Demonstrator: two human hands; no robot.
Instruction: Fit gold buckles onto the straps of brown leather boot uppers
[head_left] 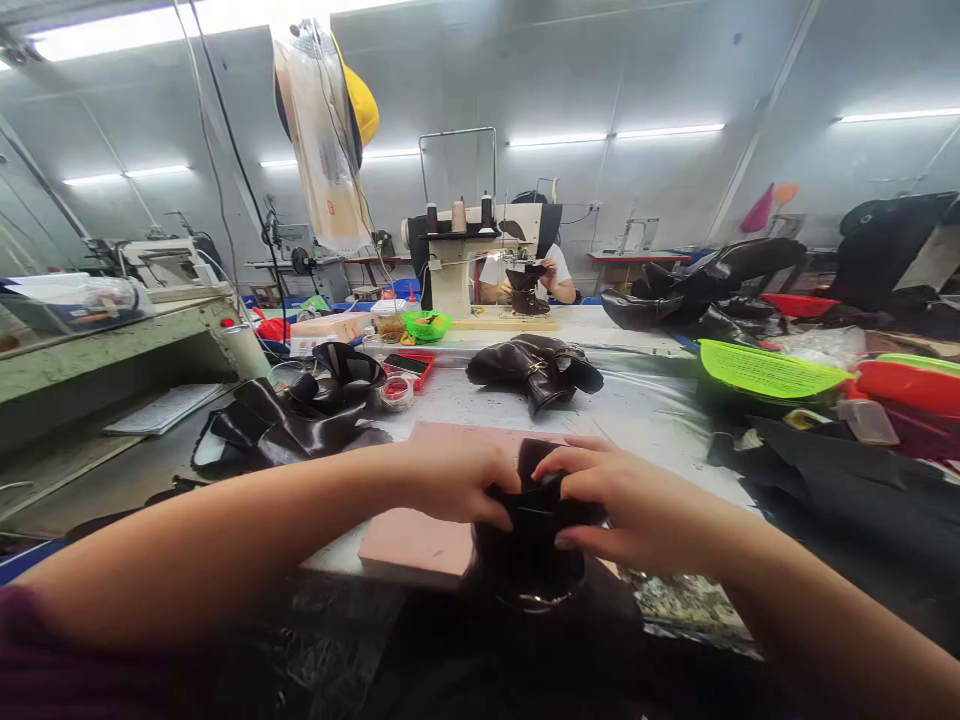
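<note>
A dark leather boot upper (525,550) is between my hands at the table's near edge, with a shiny metal piece low on it. My left hand (465,480) pinches its left side, the fingertips partly hidden in the dark folds. From the right, my right hand (626,500) grips the same upper with fingers bent over its edge. Under and behind the upper lies a pink block (412,545). Farther back on the table rests another dark brown boot upper (536,370) with a strap and buckle.
More black boot pieces (300,420) lie at the left, near a red tray (417,368) and a tape roll (396,393). A sewing machine (450,275) stands ahead, a person (559,275) working behind it. Green (772,368) and red baskets (907,388) and black material (855,500) fill the right.
</note>
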